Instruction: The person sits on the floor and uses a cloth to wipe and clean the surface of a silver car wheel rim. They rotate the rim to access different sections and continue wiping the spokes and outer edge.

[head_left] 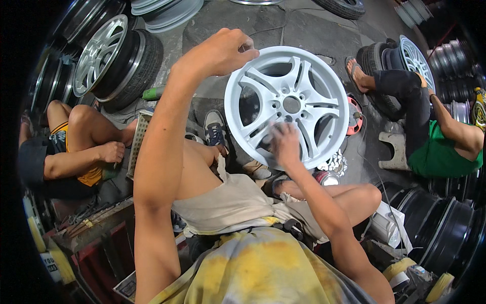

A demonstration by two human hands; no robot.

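lighting is even and moderately bright, diffuse, with no single hard source evident. the white alloy wheel (287, 105) is the brightest surface; its spokes show soft grey shading but no blown highlights. faint specular glare sits on the chrome wheel (100, 53) at upper left and on the dark rims (445, 233) at lower right. shadows on the stone floor (298, 25) are soft and shallow. the right hand (284, 143) is motion-blurred; the left hand (223, 50) is sharp. fisheye distortion bends straight edges toward the rim, and a black vignette fills the corners. peripheral detail is compressed and softer.
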